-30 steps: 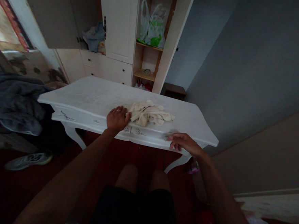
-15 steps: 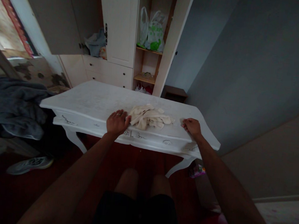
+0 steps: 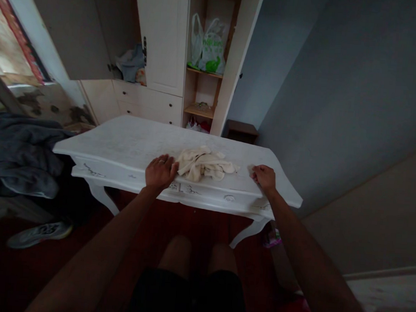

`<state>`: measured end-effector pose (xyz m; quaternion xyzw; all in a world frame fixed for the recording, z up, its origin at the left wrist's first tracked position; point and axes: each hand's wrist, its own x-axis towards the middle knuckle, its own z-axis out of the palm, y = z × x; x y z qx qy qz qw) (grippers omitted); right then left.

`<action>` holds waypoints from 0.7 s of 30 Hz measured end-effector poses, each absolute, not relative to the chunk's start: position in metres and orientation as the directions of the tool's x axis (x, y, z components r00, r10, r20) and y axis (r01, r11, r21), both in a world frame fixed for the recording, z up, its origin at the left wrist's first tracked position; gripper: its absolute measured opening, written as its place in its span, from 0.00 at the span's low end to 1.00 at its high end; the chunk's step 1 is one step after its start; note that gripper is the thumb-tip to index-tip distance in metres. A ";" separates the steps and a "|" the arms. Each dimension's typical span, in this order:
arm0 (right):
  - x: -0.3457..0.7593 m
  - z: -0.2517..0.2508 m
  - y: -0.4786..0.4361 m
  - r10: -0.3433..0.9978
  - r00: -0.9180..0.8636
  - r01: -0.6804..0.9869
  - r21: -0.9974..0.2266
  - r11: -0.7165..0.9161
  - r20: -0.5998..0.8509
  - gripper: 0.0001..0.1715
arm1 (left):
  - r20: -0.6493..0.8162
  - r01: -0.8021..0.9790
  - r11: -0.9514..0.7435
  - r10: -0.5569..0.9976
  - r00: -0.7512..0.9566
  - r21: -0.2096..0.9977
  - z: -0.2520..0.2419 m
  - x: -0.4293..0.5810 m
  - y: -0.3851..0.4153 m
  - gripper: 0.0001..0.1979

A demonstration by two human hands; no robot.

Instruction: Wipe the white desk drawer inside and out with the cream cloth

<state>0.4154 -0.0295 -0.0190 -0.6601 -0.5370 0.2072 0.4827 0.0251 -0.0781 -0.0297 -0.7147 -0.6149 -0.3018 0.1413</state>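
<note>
A crumpled cream cloth (image 3: pixel 203 164) lies near the front edge of a white table (image 3: pixel 134 134) with carved drawer fronts. My left hand (image 3: pixel 160 172) rests on the tabletop at the cloth's left end, its fingers laid flat and its thumb beside the fabric. A ring shows on one finger. To the right of the cloth and apart from it, my right hand (image 3: pixel 264 177) is closed against the tabletop. A small pale patch shows at its fingertips; what they hold, if anything, I cannot make out.
Behind the table stands a white wardrobe (image 3: pixel 162 38) with open doors and a plastic bag (image 3: pixel 213 49) on a shelf. Dark clothing (image 3: pixel 19 147) is heaped at left, above a shoe (image 3: pixel 40 234). A brown box-like piece (image 3: pixel 241 131) stands by the grey wall.
The camera view has shifted slightly. Both hands keep nearly the same places on the table, and the cloth lies as before.
</note>
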 end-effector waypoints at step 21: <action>0.417 -0.020 -0.028 0.898 0.373 0.438 -0.898 0.051 0.233 0.10 | 0.587 0.966 -0.179 0.808 0.036 0.187 -0.033 0.025 -0.076 0.23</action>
